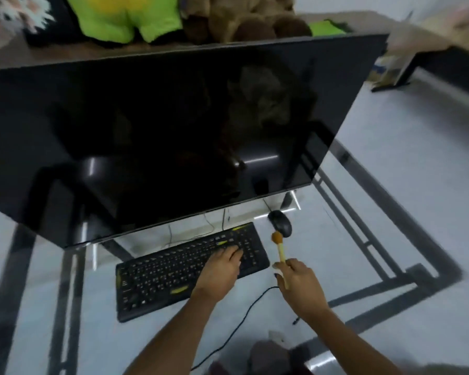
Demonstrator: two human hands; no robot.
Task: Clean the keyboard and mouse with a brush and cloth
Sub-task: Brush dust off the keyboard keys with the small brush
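Head cam, only view I had, and it was pretty blurry at the edges. The keyboard (190,269) was black w/ a few yellow-green keys, lying at an angle on a glass table (390,163) w/ a dark frame under the glass. The left hand (220,269) was resting palm down on the right part of the keyboard, fingers spread flat over the keys, not gripping anything. The right hand (298,285) was just right of the keyboard, off its edge, fingers closed around the lower end of the brush (280,251). The brush had a pale yellow handle and a rounded orange-brown head, pointing up and away from the person. The head sat just beside the near end of the mouse (280,223); couldn't tell if it was actually touching it or hovering above. The mouse was black, on the glass past the keyboard's far right corner, near the bottom edge of the monitor (160,131). The monitor was big, dark, switched off, w/ dim reflections in it, and it took up most of the pic. A black cable (244,315) curved across the glass between the two forearms. Behind the monitor there were plush toys (173,17), one bright green, one brown. No cloth that I could make out.
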